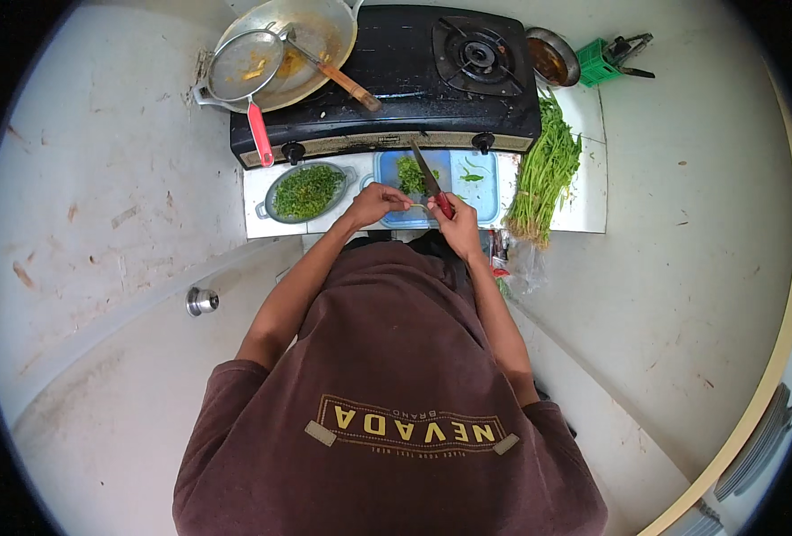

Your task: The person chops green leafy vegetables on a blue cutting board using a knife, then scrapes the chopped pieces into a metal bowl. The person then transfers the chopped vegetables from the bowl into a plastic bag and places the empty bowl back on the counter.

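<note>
My right hand (459,224) is closed around the red handle of a kitchen knife (426,171), whose blade points away over a blue cutting board (491,194). My left hand (377,204) pinches one end of a thin green stem (418,206), and the other end reaches the fingers of my right hand. Chopped greens (409,175) lie in a small heap on the board, left of the blade. A few green pieces (471,177) lie on the board's right part. Left of the board, an oval grey dish (268,201) holds finely chopped greens (309,191).
Behind the board stands a black two-burner gas stove (396,67). On its left rests a large wok (235,27) with a strainer (260,127) and a wooden-handled turner (349,86). To the right are a long-stemmed bunch of greens (546,174), a pan (563,47) and a green basket (593,63).
</note>
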Available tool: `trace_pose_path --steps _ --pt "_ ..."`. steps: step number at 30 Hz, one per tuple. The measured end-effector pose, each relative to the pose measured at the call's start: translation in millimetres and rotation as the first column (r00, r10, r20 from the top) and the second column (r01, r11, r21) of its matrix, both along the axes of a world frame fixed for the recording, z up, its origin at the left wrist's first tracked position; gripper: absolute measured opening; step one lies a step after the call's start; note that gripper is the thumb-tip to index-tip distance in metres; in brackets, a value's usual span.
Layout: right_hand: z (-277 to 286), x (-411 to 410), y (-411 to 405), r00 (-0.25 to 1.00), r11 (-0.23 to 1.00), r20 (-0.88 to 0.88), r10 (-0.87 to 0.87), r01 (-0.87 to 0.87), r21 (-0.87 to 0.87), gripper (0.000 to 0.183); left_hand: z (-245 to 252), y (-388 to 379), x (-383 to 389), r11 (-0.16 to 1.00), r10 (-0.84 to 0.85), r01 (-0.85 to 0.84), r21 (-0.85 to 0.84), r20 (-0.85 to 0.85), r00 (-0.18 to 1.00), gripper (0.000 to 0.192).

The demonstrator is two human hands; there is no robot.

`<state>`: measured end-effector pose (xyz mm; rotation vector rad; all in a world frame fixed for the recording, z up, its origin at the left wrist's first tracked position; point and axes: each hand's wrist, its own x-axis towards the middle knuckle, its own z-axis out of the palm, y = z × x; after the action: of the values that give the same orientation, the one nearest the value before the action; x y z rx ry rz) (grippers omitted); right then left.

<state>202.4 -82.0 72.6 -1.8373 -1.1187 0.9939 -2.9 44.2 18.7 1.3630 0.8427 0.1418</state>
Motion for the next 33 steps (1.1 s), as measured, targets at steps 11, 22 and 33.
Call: trace_pose_path --steps 11,22,33 --pt "-16.3 5.5 -26.0 0.953 0.952 0.194 0.232 -0.182 -0.247 0.043 -1.6 -6.2 -12.8 0.755 0.169 0.059 0.653 -0.281 0.945 0.013" --pt "-26.6 -23.8 -36.5 0.853 0.892 0.344 0.393 -0.262 -0.368 0.044 -23.0 -26.3 -31.2 0.614 0.180 0.076 0.785 -0.233 0.956 0.012" --pt "-39.7 -33.3 -51.4 0.841 0.904 0.383 0.382 -0.254 -0.344 0.044 -14.5 -40.3 -28.7 0.563 0.128 0.085 0.822 -0.188 0.974 0.019"
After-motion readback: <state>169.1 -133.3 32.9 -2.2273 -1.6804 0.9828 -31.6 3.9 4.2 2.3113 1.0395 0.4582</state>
